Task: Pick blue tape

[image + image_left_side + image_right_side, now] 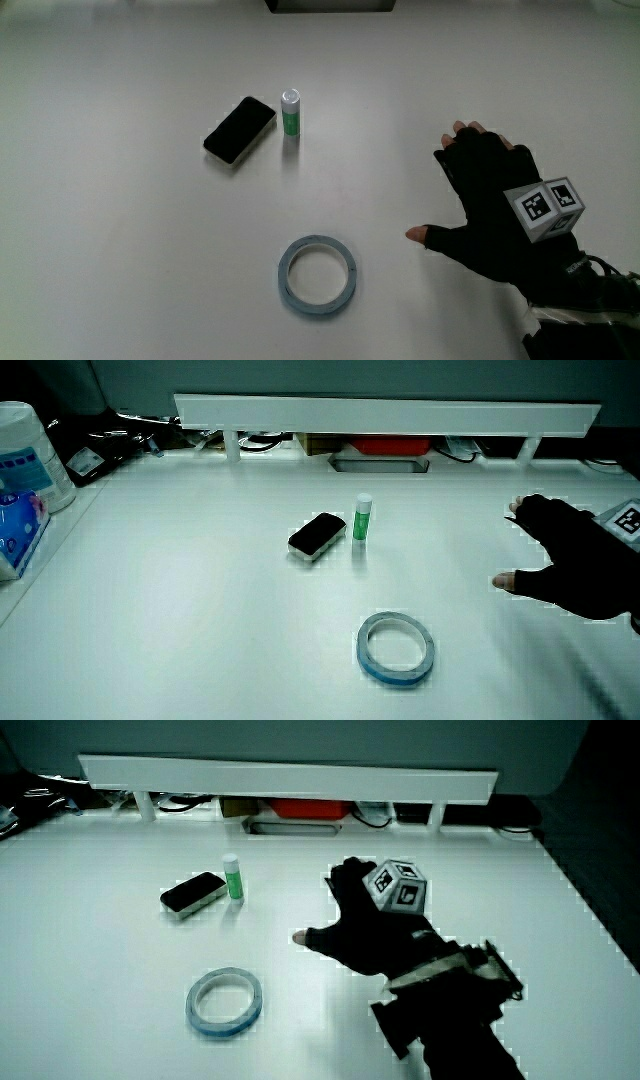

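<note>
Hand: my hand (497, 212) rests spread on the table (120, 270), gripping nothing.
Blue tape: the blue tape roll (317, 275) lies flat beside my thumb, untouched.

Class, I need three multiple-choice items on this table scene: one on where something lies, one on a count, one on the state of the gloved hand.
1. What stands right beside the black phone?
A. green tube
B. blue tape
C. hand

2. How many loose things lie on the table?
A. one
B. three
C. five

3. The hand is
A. gripping the tape
B. spread, holding nothing
C. on the phone

Key: 1 A, the green tube stands next to the phone. 2 B, phone, tube and blue tape. 3 B, fingers spread beside the tape, apart from it.
</note>
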A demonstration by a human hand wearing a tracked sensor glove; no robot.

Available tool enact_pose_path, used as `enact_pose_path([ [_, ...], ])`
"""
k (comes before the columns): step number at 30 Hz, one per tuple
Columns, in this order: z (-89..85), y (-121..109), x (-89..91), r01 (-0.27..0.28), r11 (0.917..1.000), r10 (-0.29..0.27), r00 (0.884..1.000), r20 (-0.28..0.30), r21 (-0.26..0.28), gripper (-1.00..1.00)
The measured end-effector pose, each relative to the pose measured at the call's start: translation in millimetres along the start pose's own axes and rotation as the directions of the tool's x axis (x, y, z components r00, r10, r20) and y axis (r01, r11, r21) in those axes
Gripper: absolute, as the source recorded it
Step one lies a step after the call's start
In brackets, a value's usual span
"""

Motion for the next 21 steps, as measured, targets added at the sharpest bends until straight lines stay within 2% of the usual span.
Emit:
enact_pose_path([
  [1,-4.4,0,-0.3,-0.010,0.9999,0.010,1.000,0.024,0.011,0.00],
  [3,-4.3,0,-10.4,-0.011,0.9999,0.011,1.000,0.003,-0.002,0.00],
  [4,-9.7,1,-9.1,-0.026,0.9997,0.026,1.000,-0.013,0.004,0.00],
  [5,-11.8,1,-12.1,-0.040,0.9991,0.040,0.999,-0.016,-0.015,0.00],
  [6,-22.7,4,-4.3,-0.030,0.9993,0.030,1.000,0.007,-0.023,0.00],
  [7,-6.2,1,-27.3,-0.076,0.9965,0.074,0.996,-0.039,-0.036,0.00],
  [8,-24.1,3,-13.3,-0.047,0.9985,0.047,0.999,0.005,-0.026,0.00],
  [9,-12.4,2,-30.9,-0.080,0.9955,0.078,0.996,-0.046,-0.050,0.00],
  [10,-15.7,3,-32.6,-0.100,0.9939,0.098,0.995,-0.035,-0.048,0.00],
  [11,-19.5,3,-34.1,-0.101,0.9930,0.100,0.995,-0.024,-0.060,0.00],
  [12,-32.0,4,-26.9,-0.055,0.9978,0.056,0.998,0.012,-0.037,0.00],
  [13,-27.1,5,-36.8,-0.123,0.9898,0.120,0.992,-0.043,-0.072,0.00],
  [17,-42.5,9,-43.8,-0.159,0.9839,0.154,0.986,-0.064,-0.081,0.00],
  [20,-49.9,10,-52.6,-0.166,0.9801,0.161,0.985,-0.056,-0.109,0.00],
  [21,-56.7,10,-51.0,-0.134,0.9856,0.129,0.990,-0.048,-0.103,0.00],
])
